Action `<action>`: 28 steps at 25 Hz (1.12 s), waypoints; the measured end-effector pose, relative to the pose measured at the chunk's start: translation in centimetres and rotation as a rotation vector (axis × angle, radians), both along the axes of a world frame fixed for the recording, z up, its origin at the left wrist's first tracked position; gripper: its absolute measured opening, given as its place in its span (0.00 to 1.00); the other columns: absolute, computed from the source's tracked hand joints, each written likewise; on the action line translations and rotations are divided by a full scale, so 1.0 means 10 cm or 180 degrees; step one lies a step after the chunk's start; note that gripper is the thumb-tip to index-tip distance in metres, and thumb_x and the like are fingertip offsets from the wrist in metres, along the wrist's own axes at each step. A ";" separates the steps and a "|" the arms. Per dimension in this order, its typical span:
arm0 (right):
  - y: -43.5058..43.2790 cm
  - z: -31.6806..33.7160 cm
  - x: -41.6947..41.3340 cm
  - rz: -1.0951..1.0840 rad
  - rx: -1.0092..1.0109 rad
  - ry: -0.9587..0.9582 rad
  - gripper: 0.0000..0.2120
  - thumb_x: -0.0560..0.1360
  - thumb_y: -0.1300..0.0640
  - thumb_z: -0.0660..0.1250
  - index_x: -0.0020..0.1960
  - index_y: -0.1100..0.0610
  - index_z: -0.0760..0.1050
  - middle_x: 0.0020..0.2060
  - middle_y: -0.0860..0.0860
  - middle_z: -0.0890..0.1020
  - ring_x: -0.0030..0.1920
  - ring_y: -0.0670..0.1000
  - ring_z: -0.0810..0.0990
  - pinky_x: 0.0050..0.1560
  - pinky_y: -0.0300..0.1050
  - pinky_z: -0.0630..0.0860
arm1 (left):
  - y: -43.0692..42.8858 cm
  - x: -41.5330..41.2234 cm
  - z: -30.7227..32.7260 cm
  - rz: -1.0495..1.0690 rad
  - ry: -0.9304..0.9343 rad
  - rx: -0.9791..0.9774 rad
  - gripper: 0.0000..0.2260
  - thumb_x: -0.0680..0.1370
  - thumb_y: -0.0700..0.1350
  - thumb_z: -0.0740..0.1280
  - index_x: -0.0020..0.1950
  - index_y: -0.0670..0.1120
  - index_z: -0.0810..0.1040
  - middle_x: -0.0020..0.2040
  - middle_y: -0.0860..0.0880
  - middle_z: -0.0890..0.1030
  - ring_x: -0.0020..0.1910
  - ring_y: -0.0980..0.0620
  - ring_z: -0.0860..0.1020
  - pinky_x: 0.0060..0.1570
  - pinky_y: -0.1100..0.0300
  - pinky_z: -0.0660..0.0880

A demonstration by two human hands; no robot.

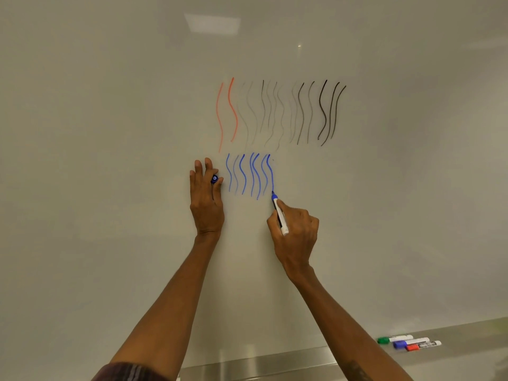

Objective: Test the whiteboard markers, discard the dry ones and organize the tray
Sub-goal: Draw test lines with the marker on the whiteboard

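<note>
My right hand [298,232] grips a blue whiteboard marker [280,214], its tip touching the whiteboard [110,133] at the bottom of the last of several wavy blue lines [248,176]. My left hand [206,196] rests flat against the board to the left of those lines and pinches the blue cap [214,179] between its fingers. Above are red wavy lines [226,114] and several faint grey to black wavy lines [291,114]. On the metal tray [275,364] at lower right lie a green marker [394,339], a blue marker [411,342] and a red marker [423,346], all capped.
The metal tray runs along the board's bottom edge from the middle to the right. The board's left and right parts bear no marks. A ceiling light reflects near the top of the board.
</note>
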State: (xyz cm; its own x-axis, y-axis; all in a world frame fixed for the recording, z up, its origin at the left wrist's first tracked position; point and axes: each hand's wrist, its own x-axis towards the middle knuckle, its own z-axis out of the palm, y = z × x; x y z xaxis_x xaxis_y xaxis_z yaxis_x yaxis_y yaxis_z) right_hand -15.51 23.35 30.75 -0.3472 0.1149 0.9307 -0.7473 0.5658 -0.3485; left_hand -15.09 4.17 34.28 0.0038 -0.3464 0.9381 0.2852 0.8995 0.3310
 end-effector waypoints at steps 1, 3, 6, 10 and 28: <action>0.01 -0.02 0.02 0.0033 -0.0004 -0.0046 0.11 0.73 0.57 0.69 0.55 0.52 0.82 0.34 0.46 0.79 0.37 0.49 0.76 0.44 0.44 0.67 | 0.00 0.01 0.00 -0.0046 -0.0050 0.0086 0.14 0.84 0.46 0.61 0.65 0.40 0.77 0.72 0.45 0.73 0.77 0.55 0.61 0.71 0.45 0.68; 0.04 0.09 0.03 0.0182 -0.0179 -0.0126 0.11 0.73 0.57 0.69 0.55 0.52 0.83 0.34 0.47 0.79 0.37 0.49 0.77 0.44 0.45 0.68 | 0.01 0.03 0.00 -0.0128 -0.0102 0.0226 0.16 0.84 0.48 0.60 0.67 0.41 0.76 0.74 0.46 0.71 0.77 0.57 0.59 0.71 0.46 0.70; 0.09 0.40 -0.04 0.0365 -0.0282 -0.0088 0.14 0.74 0.57 0.69 0.59 0.51 0.81 0.38 0.48 0.81 0.40 0.49 0.76 0.45 0.45 0.69 | 0.05 0.09 0.01 -0.0258 -0.0219 0.0402 0.19 0.84 0.51 0.59 0.72 0.43 0.73 0.75 0.47 0.68 0.77 0.52 0.59 0.71 0.53 0.69; 0.10 0.67 -0.19 0.0339 -0.0158 0.0042 0.16 0.76 0.57 0.67 0.63 0.52 0.79 0.38 0.48 0.80 0.40 0.49 0.74 0.44 0.43 0.68 | 0.06 0.17 0.03 -0.0395 -0.0424 0.0517 0.21 0.84 0.51 0.58 0.75 0.45 0.69 0.77 0.50 0.64 0.78 0.53 0.56 0.71 0.51 0.69; 0.11 0.09 0.26 0.3584 -0.1661 -0.2371 0.10 0.79 0.62 0.65 0.59 0.60 0.79 0.45 0.60 0.83 0.42 0.54 0.81 0.48 0.51 0.78 | 0.30 0.57 0.20 -0.1723 0.0055 0.1630 0.13 0.81 0.43 0.68 0.64 0.40 0.80 0.62 0.51 0.82 0.68 0.54 0.75 0.71 0.58 0.69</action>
